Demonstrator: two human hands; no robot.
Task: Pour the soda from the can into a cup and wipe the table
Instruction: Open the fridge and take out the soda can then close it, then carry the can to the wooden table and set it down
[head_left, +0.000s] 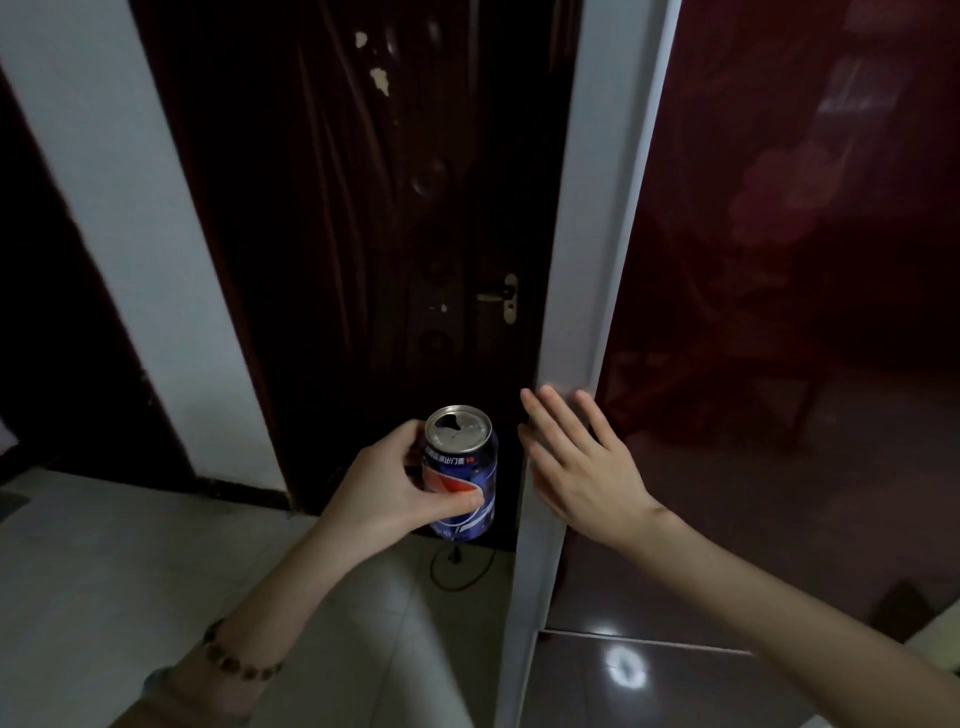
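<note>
Gripping glossy blue cylindrical can (461, 474), top opened: left hand (387, 486) | right hand (576, 460) spread flat, touching smooth door edge (582, 260)

Glossy metal can (461, 475), glossy dark-red panel (779, 312), smooth floor tiles (104, 571).
</note>
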